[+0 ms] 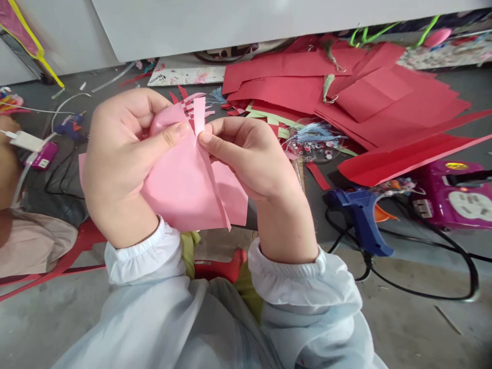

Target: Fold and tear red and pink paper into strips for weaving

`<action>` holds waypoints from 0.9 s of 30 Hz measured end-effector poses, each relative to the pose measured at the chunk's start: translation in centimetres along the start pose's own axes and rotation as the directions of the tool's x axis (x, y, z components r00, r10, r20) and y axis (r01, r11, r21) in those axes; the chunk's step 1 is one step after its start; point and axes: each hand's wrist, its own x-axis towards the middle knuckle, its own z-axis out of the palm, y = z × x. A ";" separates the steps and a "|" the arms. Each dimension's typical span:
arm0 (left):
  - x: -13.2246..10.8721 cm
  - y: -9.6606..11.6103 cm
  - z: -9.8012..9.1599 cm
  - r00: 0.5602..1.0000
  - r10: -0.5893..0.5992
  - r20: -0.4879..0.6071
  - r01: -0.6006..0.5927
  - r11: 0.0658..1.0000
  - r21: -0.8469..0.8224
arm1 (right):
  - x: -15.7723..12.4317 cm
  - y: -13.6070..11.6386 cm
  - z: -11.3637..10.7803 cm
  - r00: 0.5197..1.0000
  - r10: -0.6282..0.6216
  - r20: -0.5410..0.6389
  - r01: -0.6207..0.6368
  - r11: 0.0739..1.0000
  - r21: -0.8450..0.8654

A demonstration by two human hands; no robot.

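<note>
A sheet of pink paper [180, 189] is bent over between my two hands above the table's front edge. My left hand [130, 138] grips it near the top, thumb pressed on the front and the other fingers folded behind. With thumb and forefinger, my right hand [242, 148] pinches the paper's right side, where a narrow strip [199, 115] stands up from the edge. Part of the sheet shows below and behind my right wrist. Just past the paper lie red and pink woven strips [188, 105].
Red paper sheets [384, 97] are heaped at the back right, with tassels on and beside them. A blue glue gun [361, 220], its black cable and a purple power strip [453, 200] sit at the right. Another glue gun [71, 125] lies left, near another person's arm [7, 159].
</note>
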 end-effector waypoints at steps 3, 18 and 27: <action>0.0 0.0 -0.1 1.000 0.015 -0.006 -0.015 1.000 -0.006 | 0.0 -0.2 0.0 1.000 0.024 0.004 -0.024 1.000 0.009; -0.2 -0.7 -0.4 0.999 0.046 -0.030 -0.042 0.993 0.106 | -0.5 -0.7 -0.6 0.999 -0.010 -0.036 0.003 0.979 -0.206; -0.4 -0.1 -0.2 0.997 -0.002 -0.081 0.013 0.990 0.139 | -0.4 0.0 -0.2 0.996 0.005 -0.084 -0.016 0.991 -0.134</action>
